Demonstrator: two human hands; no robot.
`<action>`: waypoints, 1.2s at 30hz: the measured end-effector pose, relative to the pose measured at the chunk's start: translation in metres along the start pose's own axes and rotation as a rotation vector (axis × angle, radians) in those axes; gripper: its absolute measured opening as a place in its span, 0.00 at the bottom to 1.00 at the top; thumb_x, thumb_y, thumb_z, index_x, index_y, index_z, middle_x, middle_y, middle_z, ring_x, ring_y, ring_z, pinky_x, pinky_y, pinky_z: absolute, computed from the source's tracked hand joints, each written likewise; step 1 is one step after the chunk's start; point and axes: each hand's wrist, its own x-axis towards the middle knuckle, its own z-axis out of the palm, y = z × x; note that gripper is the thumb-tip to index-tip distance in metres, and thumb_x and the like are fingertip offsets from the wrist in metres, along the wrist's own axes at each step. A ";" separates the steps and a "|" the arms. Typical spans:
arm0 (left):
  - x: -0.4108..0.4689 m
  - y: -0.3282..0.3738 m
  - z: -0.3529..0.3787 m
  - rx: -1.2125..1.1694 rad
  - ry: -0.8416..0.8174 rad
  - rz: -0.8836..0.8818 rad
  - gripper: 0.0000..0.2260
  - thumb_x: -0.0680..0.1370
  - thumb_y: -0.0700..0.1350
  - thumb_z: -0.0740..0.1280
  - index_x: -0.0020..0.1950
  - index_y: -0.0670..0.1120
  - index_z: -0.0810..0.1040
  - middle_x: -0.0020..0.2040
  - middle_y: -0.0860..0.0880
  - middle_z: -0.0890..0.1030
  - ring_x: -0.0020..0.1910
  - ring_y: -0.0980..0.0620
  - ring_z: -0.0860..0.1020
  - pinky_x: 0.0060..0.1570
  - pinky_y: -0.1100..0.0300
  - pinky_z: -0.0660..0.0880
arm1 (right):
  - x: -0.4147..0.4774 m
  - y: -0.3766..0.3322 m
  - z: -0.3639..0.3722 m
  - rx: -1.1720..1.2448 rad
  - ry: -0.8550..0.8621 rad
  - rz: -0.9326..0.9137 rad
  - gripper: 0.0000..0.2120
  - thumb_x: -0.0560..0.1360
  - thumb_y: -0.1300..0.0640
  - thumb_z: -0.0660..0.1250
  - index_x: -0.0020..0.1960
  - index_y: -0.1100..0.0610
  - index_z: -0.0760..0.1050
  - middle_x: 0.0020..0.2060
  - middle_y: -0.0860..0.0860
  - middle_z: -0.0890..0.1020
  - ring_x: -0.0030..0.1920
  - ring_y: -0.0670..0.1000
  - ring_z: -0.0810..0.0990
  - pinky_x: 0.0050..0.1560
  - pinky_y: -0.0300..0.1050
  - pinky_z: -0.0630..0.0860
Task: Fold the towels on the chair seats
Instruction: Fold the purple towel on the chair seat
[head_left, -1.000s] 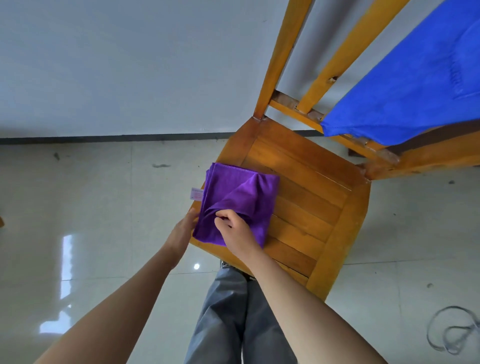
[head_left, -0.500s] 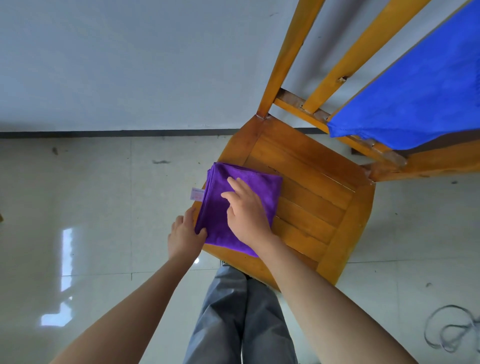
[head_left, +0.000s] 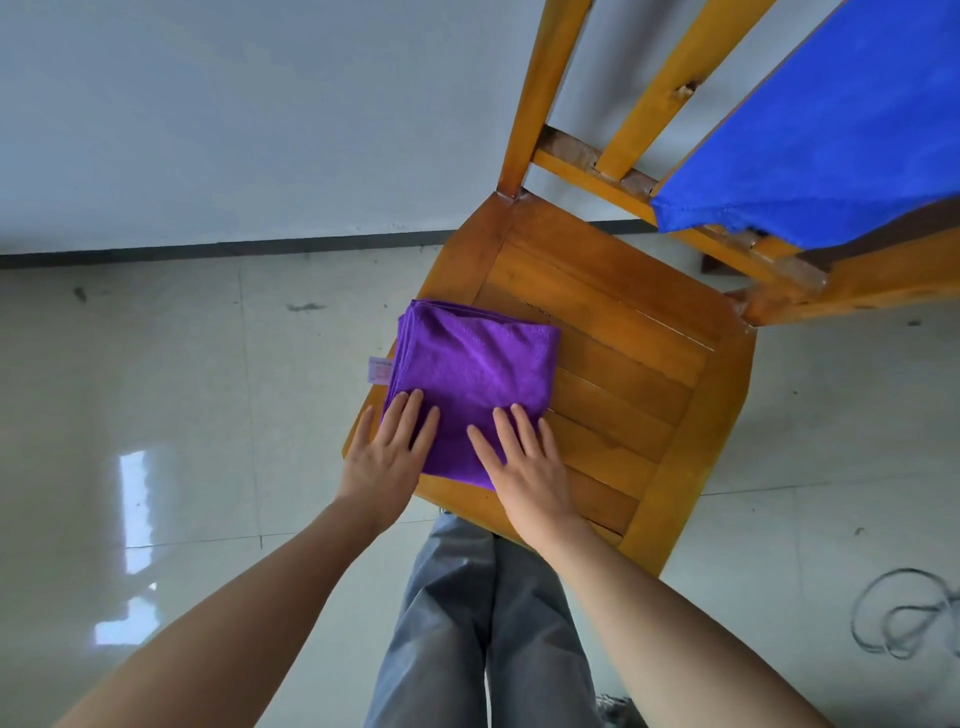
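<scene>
The near edge of the purple towel is covered by the left hand and right hand. The blue towel and chair back are cut off above. The label cannot be read.

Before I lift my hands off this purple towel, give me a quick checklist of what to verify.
1. Purple towel folded into a compact rectangle: ok.
2. Left hand and right hand flat on its near edge, fingers straight: ok.
3. Towel well inside the chair seat: not ok; its left edge runs along the seat's rim and the white label pokes past it.
4. Near corners squared: cannot tell, the hands cover them.
5. Blue towel folded: not ok; it hangs spread over the wooden frame behind the seat.
</scene>
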 end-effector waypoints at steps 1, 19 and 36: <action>0.002 0.001 0.002 0.009 0.011 -0.005 0.36 0.53 0.42 0.81 0.60 0.41 0.78 0.60 0.37 0.78 0.57 0.39 0.78 0.52 0.42 0.76 | 0.001 -0.001 0.002 -0.002 0.027 0.005 0.38 0.52 0.50 0.82 0.61 0.54 0.77 0.56 0.60 0.81 0.57 0.62 0.79 0.55 0.60 0.75; -0.023 0.022 -0.119 -0.056 0.186 0.101 0.26 0.49 0.42 0.82 0.45 0.44 0.82 0.34 0.47 0.81 0.30 0.47 0.79 0.29 0.60 0.75 | -0.068 0.034 -0.113 0.039 0.458 -0.107 0.27 0.51 0.60 0.82 0.50 0.56 0.82 0.44 0.55 0.84 0.44 0.55 0.83 0.37 0.44 0.80; -0.100 0.044 -0.375 0.042 0.672 0.180 0.26 0.50 0.48 0.83 0.45 0.46 0.82 0.34 0.51 0.82 0.30 0.52 0.80 0.28 0.62 0.76 | -0.184 0.076 -0.356 -0.146 0.824 -0.191 0.29 0.51 0.62 0.82 0.51 0.55 0.81 0.45 0.52 0.83 0.42 0.51 0.83 0.34 0.41 0.80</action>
